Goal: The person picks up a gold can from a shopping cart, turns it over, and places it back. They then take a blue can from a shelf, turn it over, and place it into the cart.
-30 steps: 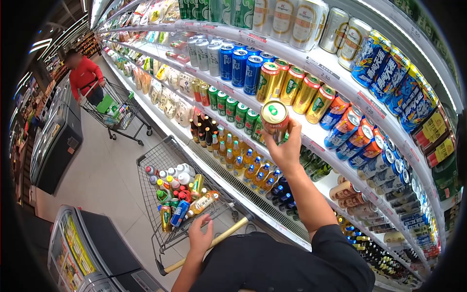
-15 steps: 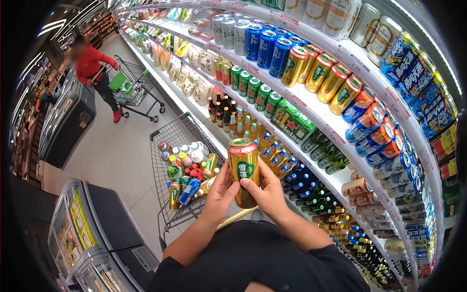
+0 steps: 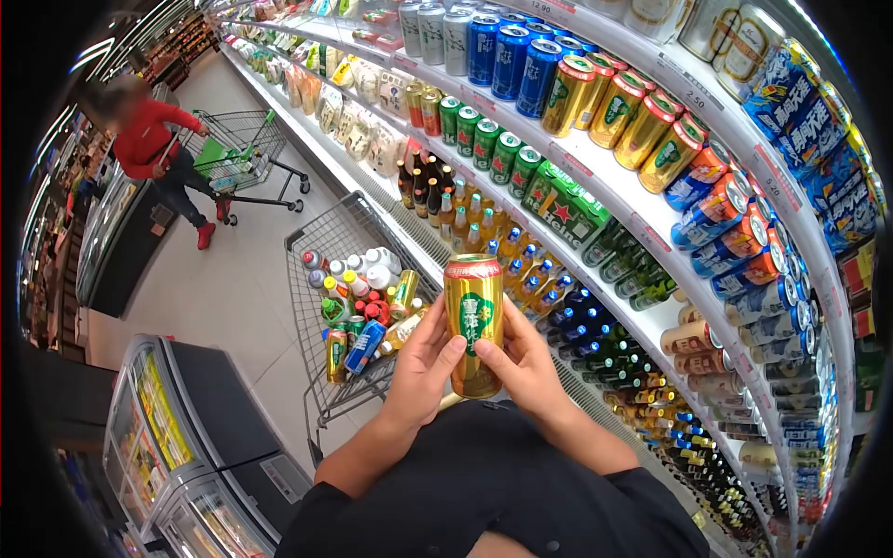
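Observation:
A gold beer can with a red top band and a green label stands upright between my two hands, in front of my chest. My left hand grips its left side, thumb on the front. From the right, my right hand wraps the can in the same way, its thumb near the label. The fingers behind the can are partly hidden. Just beyond my hands is a shopping cart holding several bottles and cans, among them a blue can and another gold can.
On the right, a curved shelf unit carries rows of gold cans, blue cans, green cans and bottles. Freezer cabinets stand at lower left. A person in red holds another cart in the aisle.
The person in red has stepped along the aisle, appearing farther left and lower. My hands keep the gold can, which now stands slightly farther right in view and more upright.

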### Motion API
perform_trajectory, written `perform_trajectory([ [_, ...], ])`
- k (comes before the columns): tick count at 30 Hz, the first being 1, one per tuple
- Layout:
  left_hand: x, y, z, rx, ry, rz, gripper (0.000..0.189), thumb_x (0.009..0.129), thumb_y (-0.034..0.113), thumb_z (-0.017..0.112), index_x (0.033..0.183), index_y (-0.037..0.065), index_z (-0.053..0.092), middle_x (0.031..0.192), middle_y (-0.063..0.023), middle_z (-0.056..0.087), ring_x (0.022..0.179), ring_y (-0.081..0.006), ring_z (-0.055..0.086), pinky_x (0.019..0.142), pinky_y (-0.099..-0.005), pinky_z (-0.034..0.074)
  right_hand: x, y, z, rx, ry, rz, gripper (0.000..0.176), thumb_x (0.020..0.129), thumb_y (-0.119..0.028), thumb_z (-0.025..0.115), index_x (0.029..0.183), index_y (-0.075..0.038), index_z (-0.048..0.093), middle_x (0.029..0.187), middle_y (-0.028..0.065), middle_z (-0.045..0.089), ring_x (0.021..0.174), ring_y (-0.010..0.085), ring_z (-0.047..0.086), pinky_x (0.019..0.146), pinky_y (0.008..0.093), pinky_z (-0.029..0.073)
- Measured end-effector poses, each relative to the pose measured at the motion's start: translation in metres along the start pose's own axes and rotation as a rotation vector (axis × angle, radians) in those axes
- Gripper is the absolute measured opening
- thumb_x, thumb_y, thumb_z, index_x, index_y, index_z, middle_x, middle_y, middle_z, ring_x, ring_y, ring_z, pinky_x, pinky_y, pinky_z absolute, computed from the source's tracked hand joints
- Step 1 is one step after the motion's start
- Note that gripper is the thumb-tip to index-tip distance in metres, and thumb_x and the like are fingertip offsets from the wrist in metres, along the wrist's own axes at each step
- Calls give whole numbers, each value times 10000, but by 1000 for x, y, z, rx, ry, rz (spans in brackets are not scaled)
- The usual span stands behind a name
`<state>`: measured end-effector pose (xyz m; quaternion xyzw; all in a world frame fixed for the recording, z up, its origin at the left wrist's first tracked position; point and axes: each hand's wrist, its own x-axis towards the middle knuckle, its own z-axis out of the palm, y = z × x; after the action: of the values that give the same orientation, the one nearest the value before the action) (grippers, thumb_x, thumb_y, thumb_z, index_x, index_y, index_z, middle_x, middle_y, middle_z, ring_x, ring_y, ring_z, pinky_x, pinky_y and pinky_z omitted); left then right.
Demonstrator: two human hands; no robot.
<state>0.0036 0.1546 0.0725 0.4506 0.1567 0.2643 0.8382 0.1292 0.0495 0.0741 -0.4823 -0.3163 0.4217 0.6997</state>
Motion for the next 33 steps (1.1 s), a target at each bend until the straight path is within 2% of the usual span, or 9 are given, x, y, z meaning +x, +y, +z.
perform_trajectory([
  [12, -7, -2, -4, 34, 37, 12, 664, 1041, 40, 552, 1617, -22, 227, 1593, -168, 407, 1448, -228, 428, 1200, -378, 332, -3, 6, 8, 22, 27, 27, 822, 978, -98, 706, 1621, 24, 211, 1559, 186, 442, 1420, 243, 464, 1186, 389, 352],
  [15, -10, -6, -6, 67, 34, 51, 671, 1041, 51, 562, 1615, -26, 223, 1585, -162, 414, 1439, -228, 435, 1195, -379, 338, -5, 5, 10, -80, 34, -6, 829, 961, -98, 729, 1617, 24, 237, 1545, 187, 469, 1409, 243, 480, 1181, 390, 361],
  [18, -14, -5, -5, 19, 71, 23, 667, 1049, 73, 562, 1613, -27, 222, 1566, -156, 431, 1423, -223, 447, 1189, -375, 345, -8, 9, 9, -175, 36, -82, 857, 936, -133, 766, 1609, 28, 260, 1522, 202, 496, 1361, 244, 533, 1150, 397, 403],
  [20, -13, -2, -5, -13, 35, 4, 607, 1068, 102, 487, 1612, 8, 236, 1560, -157, 436, 1405, -261, 487, 1163, -429, 416, -11, 9, 6, -298, 19, -147, 897, 913, -178, 798, 1604, 35, 266, 1495, 224, 518, 1311, 254, 580, 1099, 398, 456],
  [26, -16, 9, -2, -205, -15, -98, 560, 1078, 147, 424, 1599, 27, 257, 1524, -188, 475, 1391, -316, 515, 1151, -481, 437, -17, 2, 5, -456, 18, -167, 936, 882, -229, 833, 1592, 45, 288, 1365, 226, 592, 1218, 277, 634, 993, 381, 525],
  [30, -17, 3, -6, -281, -39, -112, 565, 1080, 174, 448, 1591, 32, 254, 1524, -201, 473, 1408, -340, 497, 1153, -520, 435, -18, -11, 9, -606, 19, -212, 973, 836, -261, 875, 1577, 47, 325, 1296, 218, 611, 1138, 282, 652, 923, 372, 543],
  [33, -19, 0, -7, -148, -69, -75, 576, 1080, 218, 477, 1582, 37, 258, 1529, -211, 465, 1409, -355, 495, 1155, -551, 431, -19, -10, 13, -687, 32, -276, 1021, 784, -297, 911, 1564, 50, 351, 1235, 208, 618, 1054, 287, 654, 858, 365, 546],
])
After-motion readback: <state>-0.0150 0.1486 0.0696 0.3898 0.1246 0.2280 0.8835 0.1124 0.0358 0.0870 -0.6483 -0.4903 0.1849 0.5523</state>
